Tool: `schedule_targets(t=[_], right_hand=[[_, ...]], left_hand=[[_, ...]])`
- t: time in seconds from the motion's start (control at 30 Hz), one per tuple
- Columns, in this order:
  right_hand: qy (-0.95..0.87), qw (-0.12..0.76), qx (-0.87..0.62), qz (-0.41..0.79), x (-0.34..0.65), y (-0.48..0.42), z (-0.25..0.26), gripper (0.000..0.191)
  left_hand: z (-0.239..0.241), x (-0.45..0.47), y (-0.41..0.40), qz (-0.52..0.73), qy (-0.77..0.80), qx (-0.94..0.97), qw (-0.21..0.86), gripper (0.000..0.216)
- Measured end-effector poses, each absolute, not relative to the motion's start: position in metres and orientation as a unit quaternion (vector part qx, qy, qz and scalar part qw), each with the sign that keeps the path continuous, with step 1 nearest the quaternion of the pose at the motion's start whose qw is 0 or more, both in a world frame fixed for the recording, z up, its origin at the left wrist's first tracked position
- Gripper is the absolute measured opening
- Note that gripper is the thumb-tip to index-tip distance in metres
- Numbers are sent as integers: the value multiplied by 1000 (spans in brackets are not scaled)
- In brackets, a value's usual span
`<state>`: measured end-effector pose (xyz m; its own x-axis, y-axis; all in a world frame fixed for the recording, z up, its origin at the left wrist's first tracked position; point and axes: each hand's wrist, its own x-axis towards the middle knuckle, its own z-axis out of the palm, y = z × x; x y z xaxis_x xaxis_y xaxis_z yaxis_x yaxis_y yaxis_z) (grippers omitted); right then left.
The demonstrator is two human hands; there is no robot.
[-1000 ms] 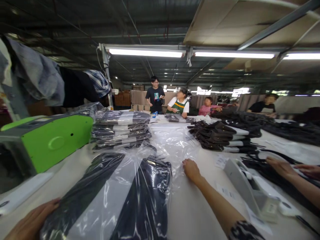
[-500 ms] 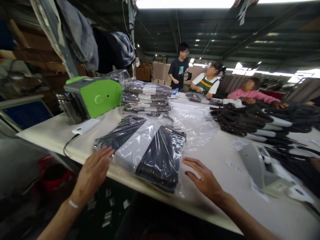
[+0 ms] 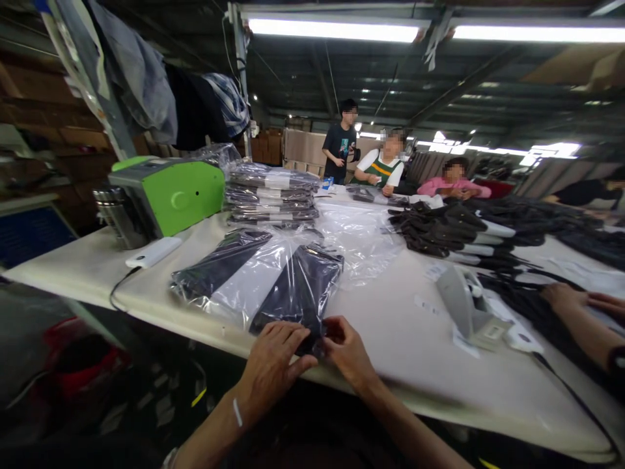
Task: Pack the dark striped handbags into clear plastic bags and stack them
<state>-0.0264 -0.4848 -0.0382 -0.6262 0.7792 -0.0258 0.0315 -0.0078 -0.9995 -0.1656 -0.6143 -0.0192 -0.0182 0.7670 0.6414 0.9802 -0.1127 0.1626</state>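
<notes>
In front of me on the table lies a clear plastic bag (image 3: pixel 305 286) with folded dark garments inside. A broad white band (image 3: pixel 244 280) crosses the garments. My left hand (image 3: pixel 278 355) is at the bag's near edge, its fingers bent over the top and its thumb lower down, closed on the plastic. Close beside it, my right hand (image 3: pixel 347 352) pinches the near right corner of the same bag. The fingertips of both hands almost meet there, and part of the corner is hidden by them.
Behind the bag stands a stack of bagged garments (image 3: pixel 271 195), with loose clear bags (image 3: pixel 361 241) alongside. A green machine (image 3: pixel 183 195), steel flask (image 3: pixel 124 218) and white device (image 3: pixel 153 252) sit left. Right are a grey dispenser (image 3: pixel 469 309), dark garments (image 3: pixel 434 228) and a co-worker's hands (image 3: pixel 566 299).
Both hands have come together at the bag's near right corner; before, they were apart at its left and right sides. The view has shifted slightly, and a co-worker's arms now show at right.
</notes>
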Motion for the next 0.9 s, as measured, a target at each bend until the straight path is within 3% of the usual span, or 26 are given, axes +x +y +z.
schedule_targets(t=[0.3, 0.47, 0.67, 0.9], right_hand=[[-634, 195, -280, 694, -32, -495, -37, 23], [-795, 233, -261, 496, -34, -490, -44, 7], [-897, 379, -93, 207, -28, -482, -41, 49], [-917, 365, 46, 156, -35, -480, -40, 26]], left_hand=[[-29, -158, -620, -298, -724, -597, 175, 29], [-33, -155, -618, -261, -734, -601, 179, 27], [-41, -160, -620, -304, -664, -643, 232, 22], [-53, -169, -624, -342, -594, -648, 332, 32]])
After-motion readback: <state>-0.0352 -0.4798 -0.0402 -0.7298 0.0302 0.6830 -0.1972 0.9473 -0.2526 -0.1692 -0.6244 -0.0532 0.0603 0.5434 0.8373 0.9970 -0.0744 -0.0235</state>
